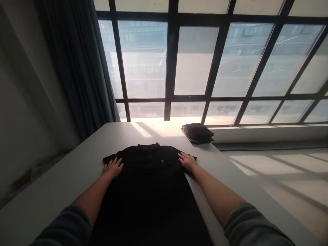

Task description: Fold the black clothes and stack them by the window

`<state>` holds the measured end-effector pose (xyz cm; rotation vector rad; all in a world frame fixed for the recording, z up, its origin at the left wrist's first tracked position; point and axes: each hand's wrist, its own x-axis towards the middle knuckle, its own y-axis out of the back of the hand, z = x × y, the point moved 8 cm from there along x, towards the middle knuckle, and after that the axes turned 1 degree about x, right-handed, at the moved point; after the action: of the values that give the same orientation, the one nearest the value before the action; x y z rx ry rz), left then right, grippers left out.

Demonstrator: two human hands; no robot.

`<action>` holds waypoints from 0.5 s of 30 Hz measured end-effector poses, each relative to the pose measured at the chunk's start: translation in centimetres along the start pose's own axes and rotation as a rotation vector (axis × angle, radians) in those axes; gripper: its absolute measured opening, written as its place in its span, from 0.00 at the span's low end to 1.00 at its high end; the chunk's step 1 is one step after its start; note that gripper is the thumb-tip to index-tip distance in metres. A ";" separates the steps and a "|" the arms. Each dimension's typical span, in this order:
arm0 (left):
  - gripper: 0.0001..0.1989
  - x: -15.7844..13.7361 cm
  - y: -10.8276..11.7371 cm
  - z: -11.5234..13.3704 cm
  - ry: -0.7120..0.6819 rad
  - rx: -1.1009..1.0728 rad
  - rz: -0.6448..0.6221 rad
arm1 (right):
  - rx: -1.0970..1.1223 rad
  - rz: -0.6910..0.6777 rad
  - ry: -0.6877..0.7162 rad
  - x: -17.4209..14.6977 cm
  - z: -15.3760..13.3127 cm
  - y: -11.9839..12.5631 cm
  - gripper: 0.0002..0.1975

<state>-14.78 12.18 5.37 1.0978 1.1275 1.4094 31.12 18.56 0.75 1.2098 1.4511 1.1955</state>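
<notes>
Black shirt point(148, 184) lies flat on table point(64, 177), collar away; left hand point(112, 168) and right hand point(188, 161) press spread on its shoulders, equally near; folded stack point(197, 133) beyond.

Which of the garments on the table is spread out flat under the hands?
The black collared shirt, lying open with the left hand and right hand on its shoulders. The other, a folded pile, sits by the window.

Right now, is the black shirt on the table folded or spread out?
Spread out. The black shirt lies flat on the table, collar at the far end, both sleeves out; left hand and right hand press its shoulders.
</notes>
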 end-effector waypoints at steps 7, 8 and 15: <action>0.34 4.3 -4.2 -2.3 0.196 0.070 -0.024 | 0.003 0.023 0.006 5.1 2.3 -0.6 0.31; 0.34 5.0 -4.3 -2.3 0.204 0.081 -0.020 | 0.000 0.024 0.005 5.8 2.4 -0.6 0.31; 0.36 8.0 -4.9 -3.0 0.311 0.138 0.019 | -0.035 0.039 -0.054 9.6 3.8 -0.8 0.32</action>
<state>-17.80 20.25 0.64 1.0082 1.4574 1.5734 33.33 28.46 -1.05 1.2425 1.3673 1.2003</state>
